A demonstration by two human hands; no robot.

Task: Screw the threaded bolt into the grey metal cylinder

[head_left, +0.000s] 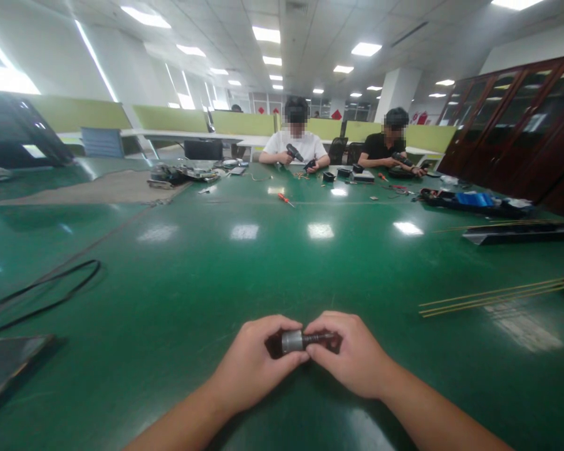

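Both hands meet low in the middle of the head view, just above a green table (282,263). My left hand (254,366) is closed around the silver end of a small cylindrical metal part (294,341). My right hand (350,357) pinches the part's darker, thinner end from the other side. The part lies level between the two hands; its far ends are hidden by my fingers.
Thin brass rods (493,295) lie to the right, a black cable (42,291) and a dark flat slab (7,363) to the left. An orange-handled screwdriver (285,199) lies mid-table. Two people (297,145) sit at the far side holding power drills among scattered parts.
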